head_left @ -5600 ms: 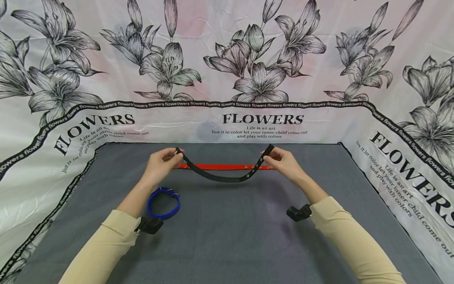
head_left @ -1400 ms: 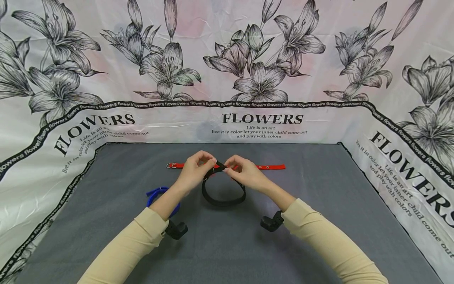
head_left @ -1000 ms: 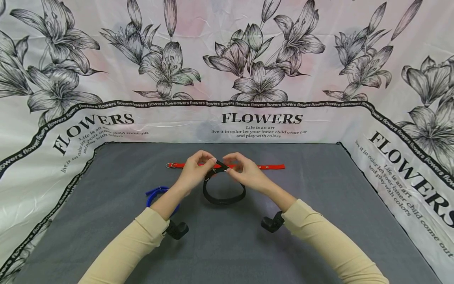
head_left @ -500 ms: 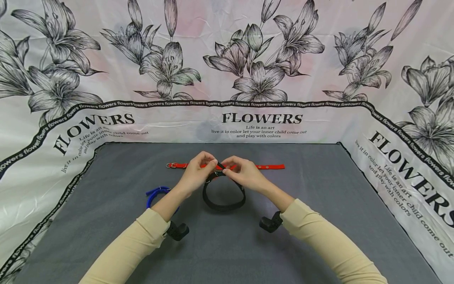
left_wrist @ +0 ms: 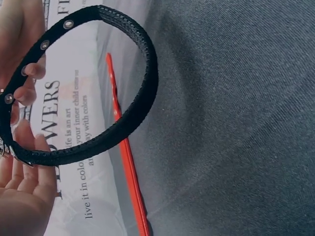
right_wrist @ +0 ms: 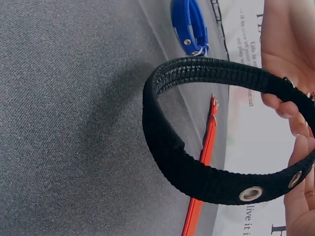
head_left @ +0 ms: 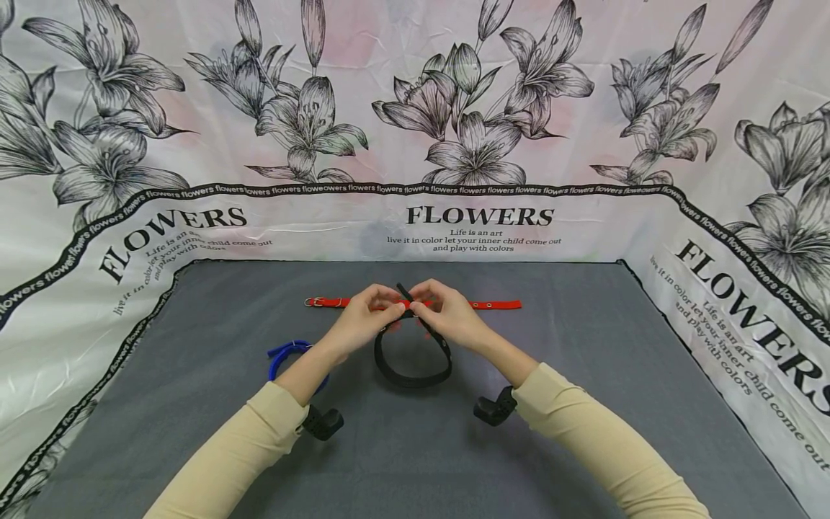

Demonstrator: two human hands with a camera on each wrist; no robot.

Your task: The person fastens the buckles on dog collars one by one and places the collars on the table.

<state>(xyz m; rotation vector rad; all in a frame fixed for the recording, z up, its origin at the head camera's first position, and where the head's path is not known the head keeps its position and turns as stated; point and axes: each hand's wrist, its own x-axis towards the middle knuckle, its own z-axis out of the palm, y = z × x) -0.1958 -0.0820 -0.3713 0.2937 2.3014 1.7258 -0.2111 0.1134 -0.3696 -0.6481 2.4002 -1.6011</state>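
Observation:
A black pet collar (head_left: 415,382) with metal eyelets hangs bent into a loop above the table. My left hand (head_left: 364,321) pinches it by the buckle end, and the metal buckle (left_wrist: 19,158) shows near those fingers in the left wrist view. From the other side my right hand (head_left: 454,317) pinches the strap where the two ends meet. The free tip (head_left: 403,290) sticks up between both hands. Fingers hide most of the buckle, so how far the strap runs through it cannot be told.
Behind the hands a red collar (head_left: 496,305) lies straight on the grey cloth (head_left: 415,454). A blue collar (head_left: 283,355), closed in a ring, lies left, partly under my left forearm. A flower-printed sheet (head_left: 480,249) surrounds the back and sides.
The black collar, earlier held slack by its two ends, is now a loop with my hands together. In the last half second its tip has come to poke up between my fingers.

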